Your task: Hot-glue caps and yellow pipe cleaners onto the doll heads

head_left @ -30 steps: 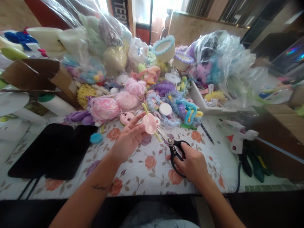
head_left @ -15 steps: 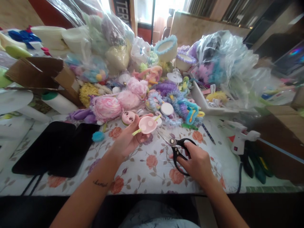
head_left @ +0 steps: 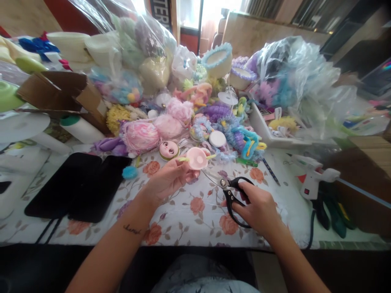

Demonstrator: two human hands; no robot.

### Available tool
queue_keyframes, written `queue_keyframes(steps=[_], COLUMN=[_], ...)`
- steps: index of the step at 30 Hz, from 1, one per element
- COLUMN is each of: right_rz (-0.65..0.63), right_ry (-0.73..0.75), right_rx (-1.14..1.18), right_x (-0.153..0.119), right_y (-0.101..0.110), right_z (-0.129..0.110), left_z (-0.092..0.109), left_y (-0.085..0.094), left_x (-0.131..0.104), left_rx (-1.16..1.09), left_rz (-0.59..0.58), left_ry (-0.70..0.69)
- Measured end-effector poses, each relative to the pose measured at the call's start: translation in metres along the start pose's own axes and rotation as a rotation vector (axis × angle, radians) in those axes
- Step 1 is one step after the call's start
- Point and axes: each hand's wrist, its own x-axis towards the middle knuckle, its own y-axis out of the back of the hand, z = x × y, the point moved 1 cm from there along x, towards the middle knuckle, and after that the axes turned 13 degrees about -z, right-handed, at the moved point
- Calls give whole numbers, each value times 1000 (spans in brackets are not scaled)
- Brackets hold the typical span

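Between the fingertips of my left hand [head_left: 169, 179] is a small pink cup-shaped piece [head_left: 197, 158], with a thin yellow-green strip sticking out at both sides. My right hand [head_left: 259, 205] has its fingers through the black handles of a pair of scissors [head_left: 224, 183]. The scissor blades point up and left, with their tips near the underside of the pink piece; whether they touch it I cannot tell. A round doll face [head_left: 169, 150] lies just behind my left hand, beside pink yarn [head_left: 142, 136].
Two black tablets [head_left: 82, 185] and a blue pompom [head_left: 130, 172] lie at left. Yarn, bags and a white tray [head_left: 275, 138] line the back. A glue gun [head_left: 311, 179] and a dark pencil [head_left: 271, 171] are at right, on the floral cloth [head_left: 183, 219].
The pink piece has turned in my left hand, its strip now lying more level. The scissors are nearer to it. The whole view has shifted slightly.
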Motion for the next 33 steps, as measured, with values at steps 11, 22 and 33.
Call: queue_keyframes(steps=[11,22,33], right_rz=[-90,-225,-349], right_ry=[-74,-223,-180], right_rx=[86,293,413], right_x=[-3,-6,-6], right_y=[-8,-21,-9], right_z=[-6,-12,-17], left_z=[-2,-11,-12], left_y=[-1,6,4], left_x=[1,2,3], left_rx=[42,168,135], left_rz=[-48,-23,-4], left_ry=[51,67,23])
